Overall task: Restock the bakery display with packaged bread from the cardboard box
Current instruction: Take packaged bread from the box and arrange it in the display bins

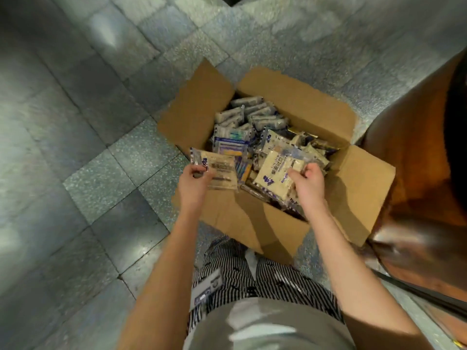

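Grey tiled floor [75,160] fills most of your view. A brown wooden unit [417,178] runs down the right edge; can't tell if it's the display. The cardboard box [361,188] sits on the floor just beside it, all four flaps folded out. Can't tell if the right flap touches the wood. The box is straight in front of your striped trousers [278,279].

Inside is a loose pile of bread packets [252,117]: grey-wrapped ones at the far end, pale ones with blue print nearer you.

Your left hand [194,183] has its fingers curled round the left edge of a pale packet [223,170], held over the box's near-left corner. Your right hand [309,183] pinches the right edge of a second pale packet [273,173], which lies tilted on the pile at the near-right of the box.

Both arms are bare and stretched down to the box. The wrapper print is too blurred to read.
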